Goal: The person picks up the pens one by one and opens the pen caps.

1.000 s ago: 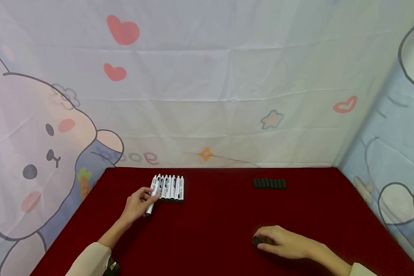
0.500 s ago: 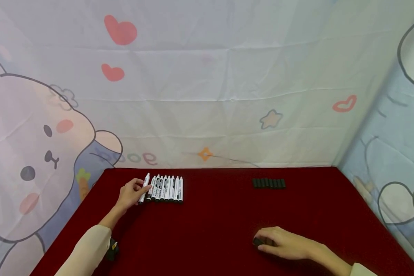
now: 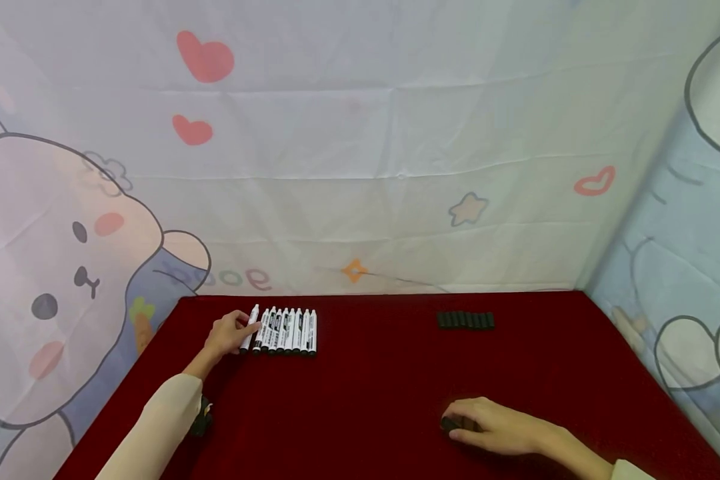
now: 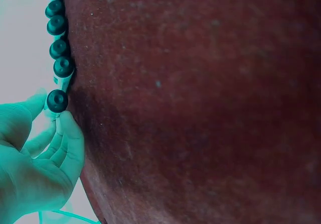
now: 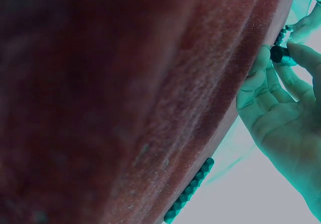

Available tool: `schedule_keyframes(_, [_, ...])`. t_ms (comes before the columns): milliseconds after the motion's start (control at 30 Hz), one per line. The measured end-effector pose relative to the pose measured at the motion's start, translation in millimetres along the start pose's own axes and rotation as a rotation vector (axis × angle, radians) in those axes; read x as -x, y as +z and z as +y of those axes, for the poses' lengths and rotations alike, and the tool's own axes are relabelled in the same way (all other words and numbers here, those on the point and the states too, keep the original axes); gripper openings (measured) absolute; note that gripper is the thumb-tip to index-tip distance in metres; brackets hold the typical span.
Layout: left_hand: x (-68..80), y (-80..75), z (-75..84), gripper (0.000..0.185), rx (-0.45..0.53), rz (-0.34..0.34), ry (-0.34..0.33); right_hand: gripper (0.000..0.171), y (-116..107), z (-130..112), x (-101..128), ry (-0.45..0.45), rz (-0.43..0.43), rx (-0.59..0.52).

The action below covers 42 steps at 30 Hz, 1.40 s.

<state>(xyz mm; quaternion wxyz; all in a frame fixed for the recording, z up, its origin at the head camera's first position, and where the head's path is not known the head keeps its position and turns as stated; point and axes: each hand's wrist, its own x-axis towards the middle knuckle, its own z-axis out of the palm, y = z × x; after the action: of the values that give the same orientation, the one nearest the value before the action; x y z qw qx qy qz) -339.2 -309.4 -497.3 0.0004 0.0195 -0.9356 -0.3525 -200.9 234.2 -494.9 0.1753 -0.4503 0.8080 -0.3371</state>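
My left grip pinching the end marker of the marker row at the far left of the red desk, my right grip curled round a black cap near me, cap row far right

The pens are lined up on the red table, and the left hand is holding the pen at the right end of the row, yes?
Not quite. The left hand holds the pen at the left end of the row of pens, not the right end. The head view shows this. The pens do lie lined up on the red table.
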Motion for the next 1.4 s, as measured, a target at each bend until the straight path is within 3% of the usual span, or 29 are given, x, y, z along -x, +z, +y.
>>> schedule_keyframes(433, [-3.0,1.9,6.6,0.046,-0.023,-0.024,-0.075,0.028,-2,-2,0,0.001,0.006,0.013])
schedule_keyframes(633, [-2.0,0.9,5.8,0.044,-0.037,-0.020,-0.061,0.028,-2,-4,0,0.006,0.010,0.009])
schedule_keyframes(1000, [5.4,-5.5,15.8,0.041,-0.117,0.022,0.055,0.029,-4,-5,-1,0.023,0.011,0.017])
schedule_keyframes(1167, [16.3,-5.0,27.0,0.036,-0.155,0.045,0.133,0.029,-6,-5,-1,0.027,0.009,0.020])
schedule_keyframes(1400, [33.6,-0.5,45.0,0.030,-0.134,0.066,0.251,0.031,-11,-2,0,0.044,0.012,0.049])
